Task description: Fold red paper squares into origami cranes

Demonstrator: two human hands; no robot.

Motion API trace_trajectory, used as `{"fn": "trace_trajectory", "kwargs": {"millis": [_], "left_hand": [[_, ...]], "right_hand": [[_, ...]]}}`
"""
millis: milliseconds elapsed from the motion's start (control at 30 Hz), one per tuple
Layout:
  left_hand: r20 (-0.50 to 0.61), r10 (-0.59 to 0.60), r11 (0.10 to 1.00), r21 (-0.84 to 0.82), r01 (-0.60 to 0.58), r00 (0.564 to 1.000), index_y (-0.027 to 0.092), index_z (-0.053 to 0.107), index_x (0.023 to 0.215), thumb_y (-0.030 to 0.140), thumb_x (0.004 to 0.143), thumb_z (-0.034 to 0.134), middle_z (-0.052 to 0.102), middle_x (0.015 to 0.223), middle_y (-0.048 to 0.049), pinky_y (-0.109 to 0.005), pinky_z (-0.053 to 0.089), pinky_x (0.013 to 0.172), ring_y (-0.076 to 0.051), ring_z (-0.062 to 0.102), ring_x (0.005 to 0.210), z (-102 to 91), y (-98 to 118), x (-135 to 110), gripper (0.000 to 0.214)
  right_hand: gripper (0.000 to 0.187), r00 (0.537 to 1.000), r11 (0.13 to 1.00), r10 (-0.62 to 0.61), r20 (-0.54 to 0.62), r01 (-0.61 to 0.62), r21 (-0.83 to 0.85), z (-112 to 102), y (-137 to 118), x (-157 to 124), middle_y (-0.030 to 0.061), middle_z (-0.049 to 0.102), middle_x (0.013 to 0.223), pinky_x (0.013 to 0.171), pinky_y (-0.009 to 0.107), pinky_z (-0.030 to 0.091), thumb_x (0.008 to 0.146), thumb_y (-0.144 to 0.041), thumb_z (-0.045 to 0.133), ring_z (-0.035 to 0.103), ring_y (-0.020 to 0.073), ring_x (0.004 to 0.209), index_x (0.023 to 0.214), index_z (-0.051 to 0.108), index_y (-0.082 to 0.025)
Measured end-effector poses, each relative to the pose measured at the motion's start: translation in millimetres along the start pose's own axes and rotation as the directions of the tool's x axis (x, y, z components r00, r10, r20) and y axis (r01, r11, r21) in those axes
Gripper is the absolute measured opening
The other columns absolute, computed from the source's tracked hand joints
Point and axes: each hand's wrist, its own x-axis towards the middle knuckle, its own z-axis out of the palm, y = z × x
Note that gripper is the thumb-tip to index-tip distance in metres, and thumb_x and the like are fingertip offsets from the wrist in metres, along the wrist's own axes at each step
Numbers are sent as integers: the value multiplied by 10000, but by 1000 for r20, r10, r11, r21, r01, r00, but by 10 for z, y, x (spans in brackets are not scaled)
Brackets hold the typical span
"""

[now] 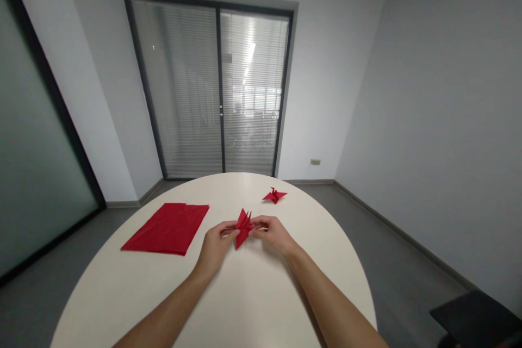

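Note:
A small folded red paper piece with pointed tips is held just above the round white table. My left hand pinches its left side with fingers closed. My right hand pinches its right side, fingers also closed. A finished red paper crane sits on the table farther back, to the right of my hands. A stack of flat red paper sheets lies on the table to the left of my left hand.
Behind the table is a glass sliding door with blinds. A glass wall runs along the left. A dark chair seat shows at the lower right. Grey floor surrounds the table.

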Motion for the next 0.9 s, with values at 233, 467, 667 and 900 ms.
{"fn": "trace_trajectory", "kwargs": {"millis": [233, 467, 667, 900], "left_hand": [[-22, 76, 991, 108, -73, 997, 157, 733, 893, 322, 734, 692, 743, 905, -93, -363, 525, 824, -237, 685, 848, -4, -50, 8, 233], [0, 111, 983, 148, -110, 994, 166, 705, 872, 347, 785, 654, 716, 905, -84, -341, 510, 793, -228, 660, 852, -16, -107, 5, 207], [10, 4, 995, 103, -5, 1000, 161, 692, 882, 405, 771, 662, 737, 897, -100, -324, 526, 706, -240, 679, 843, 4, -79, 1, 270], [27, -134, 990, 36, 133, 991, 145, 682, 919, 467, 735, 674, 747, 857, -107, -293, 512, 612, -233, 691, 784, 22, -51, -4, 372]], "right_hand": [[328, 998, 999, 4, -58, -6, -32, 11, 54, 29, 98, 756, 917, 826, 393, 507, 699, -361, 768, 674, 232, 838, 952, 768, -152], [285, 997, 987, -34, -62, 24, -157, 29, -16, -3, 101, 759, 937, 807, 371, 513, 771, -362, 714, 680, 241, 856, 967, 776, -164], [244, 995, 976, -48, -84, 29, -217, 62, -28, -32, 94, 743, 902, 777, 345, 509, 816, -370, 685, 675, 223, 842, 910, 754, -155], [274, 999, 999, -15, -35, 13, -38, 79, 7, -17, 57, 724, 803, 739, 320, 494, 822, -424, 681, 656, 179, 743, 845, 684, -151]]}}
